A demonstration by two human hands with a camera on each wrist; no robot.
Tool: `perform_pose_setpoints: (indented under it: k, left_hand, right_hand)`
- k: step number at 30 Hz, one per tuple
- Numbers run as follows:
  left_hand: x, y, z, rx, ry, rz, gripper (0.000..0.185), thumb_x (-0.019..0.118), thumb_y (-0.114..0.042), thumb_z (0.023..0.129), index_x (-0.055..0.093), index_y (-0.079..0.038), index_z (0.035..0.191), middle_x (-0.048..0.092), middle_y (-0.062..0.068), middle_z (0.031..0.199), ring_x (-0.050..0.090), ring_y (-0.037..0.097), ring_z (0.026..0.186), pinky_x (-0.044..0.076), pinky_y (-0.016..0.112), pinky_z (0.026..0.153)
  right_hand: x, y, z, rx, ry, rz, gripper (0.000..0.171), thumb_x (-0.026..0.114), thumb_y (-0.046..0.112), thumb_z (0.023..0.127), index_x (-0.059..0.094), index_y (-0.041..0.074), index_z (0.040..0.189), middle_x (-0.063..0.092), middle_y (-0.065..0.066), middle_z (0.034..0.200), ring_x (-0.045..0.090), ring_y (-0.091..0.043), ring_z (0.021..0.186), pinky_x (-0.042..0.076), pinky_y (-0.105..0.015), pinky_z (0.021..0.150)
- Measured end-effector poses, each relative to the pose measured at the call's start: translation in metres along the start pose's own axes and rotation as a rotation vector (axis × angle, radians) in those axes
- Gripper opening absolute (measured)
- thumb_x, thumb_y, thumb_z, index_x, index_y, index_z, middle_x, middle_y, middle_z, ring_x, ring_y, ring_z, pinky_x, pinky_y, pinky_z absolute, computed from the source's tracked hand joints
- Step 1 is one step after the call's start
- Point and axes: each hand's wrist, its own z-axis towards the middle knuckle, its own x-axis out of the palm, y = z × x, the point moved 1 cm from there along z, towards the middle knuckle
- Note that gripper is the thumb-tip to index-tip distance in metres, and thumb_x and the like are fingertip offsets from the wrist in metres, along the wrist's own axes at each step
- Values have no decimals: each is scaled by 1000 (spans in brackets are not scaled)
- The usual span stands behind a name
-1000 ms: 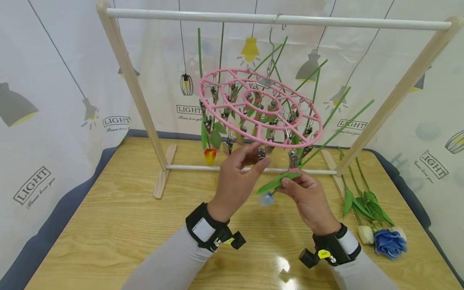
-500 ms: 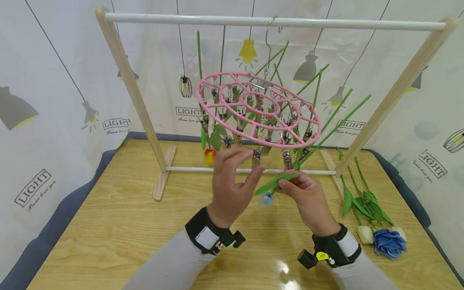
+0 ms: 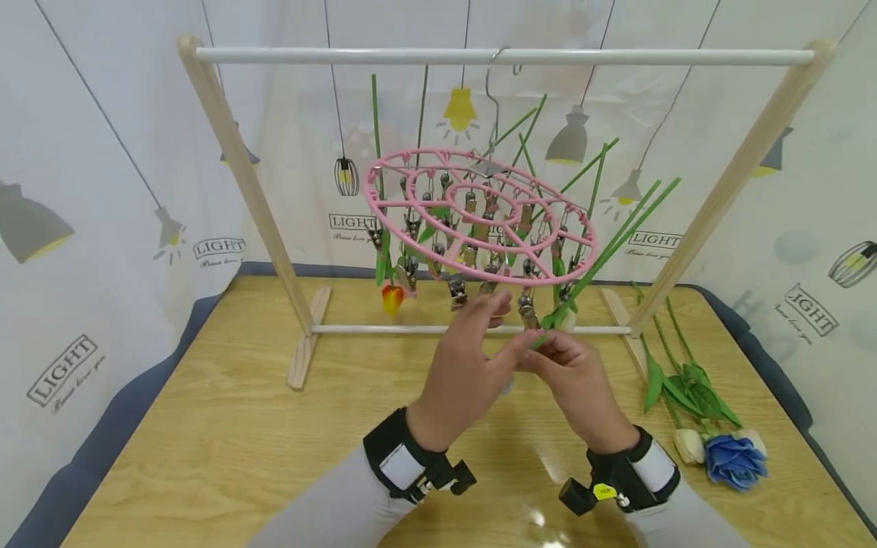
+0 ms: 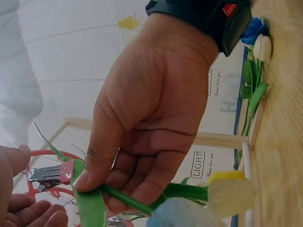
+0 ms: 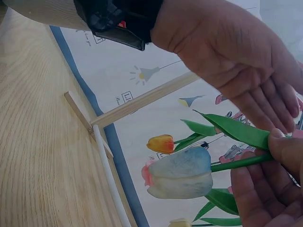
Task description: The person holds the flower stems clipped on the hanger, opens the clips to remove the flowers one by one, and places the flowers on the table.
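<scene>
In the head view my right hand (image 3: 584, 390) pinches the green stem of a pale blue and white artificial tulip (image 5: 182, 174), whose bloom points down. A metal clip (image 4: 45, 175) with pink tips bites the stem and leaf just above those fingers. My left hand (image 3: 457, 384) is beside that clip, its thumb close to the leaf (image 5: 239, 131). The left wrist view shows a gap between the left thumb (image 4: 15, 158) and fingers. Both hands are below the front edge of a round pink clip hanger (image 3: 392, 203).
The hanger hooks onto the white top bar (image 3: 342, 55) of a wooden stand and hangs tilted. Several upside-down flowers are clipped to it, including a red-yellow tulip (image 3: 392, 299). On the table's right lie a blue rose (image 3: 736, 461) and white tulips (image 3: 688, 446).
My left hand has drawn back from a neighbouring clip at the hanger's front, then moved right to the clip with the blue tulip. My right hand has kept its pinch on the stem.
</scene>
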Motion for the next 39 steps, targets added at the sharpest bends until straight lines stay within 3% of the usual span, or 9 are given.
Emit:
perform_pose_setpoints:
  k: [5, 7, 10, 16, 22, 28, 39]
  left_hand:
    - [1, 8, 4, -311, 110, -342, 54, 71, -25, 101, 53, -13, 151, 65, 9, 133, 68, 20, 120, 58, 25, 99]
    - [1, 9, 5, -394, 132, -424, 52, 70, -27, 102, 55, -17, 151, 67, 8, 133, 69, 18, 120, 59, 26, 97]
    - [1, 13, 6, -463, 130, -490, 50, 71, -30, 101, 58, -19, 148, 71, 7, 129, 71, 16, 116, 60, 27, 94]
    - [0, 21, 8, -497, 118, -554, 37, 71, -33, 100, 69, -19, 135, 77, 6, 116, 73, 17, 103, 58, 26, 81]
    - [-1, 23, 9, -512, 120, -579, 34, 71, -35, 100, 72, -21, 130, 76, 2, 121, 72, 13, 109, 59, 31, 91]
    - [2, 23, 9, -549, 105, -599, 28, 71, -33, 100, 74, -17, 124, 76, 3, 114, 70, 13, 103, 58, 29, 84]
    - [4, 22, 8, -498, 83, -630, 19, 68, -25, 103, 70, -10, 114, 74, 9, 107, 68, 11, 93, 54, 25, 75]
  right_hand:
    - [4, -2, 0, -6, 8, 8, 13, 64, 12, 104, 74, 11, 112, 77, 6, 100, 74, -13, 97, 61, -30, 93]
    - [6, -3, 0, -9, 7, 4, 11, 65, 11, 103, 74, 10, 110, 77, 7, 99, 74, -13, 96, 61, -30, 93]
    - [8, -4, 1, -18, 9, 7, 11, 66, 9, 103, 74, 6, 109, 77, 7, 99, 74, -12, 95, 61, -30, 92]
    - [11, -5, 1, -51, 15, 9, 15, 65, 5, 102, 70, -5, 112, 77, 9, 100, 74, -11, 95, 62, -30, 90]
    - [12, -5, 2, -43, -9, -28, 16, 66, 6, 101, 70, -5, 112, 76, 10, 98, 74, -10, 92, 62, -29, 88]
    - [12, -5, 2, -25, -20, -39, 17, 67, 7, 101, 70, -6, 112, 77, 10, 98, 74, -9, 92, 62, -29, 88]
    - [14, -4, 2, -26, -26, -46, 17, 68, 6, 101, 68, -8, 112, 76, 9, 98, 74, -9, 91, 62, -28, 87]
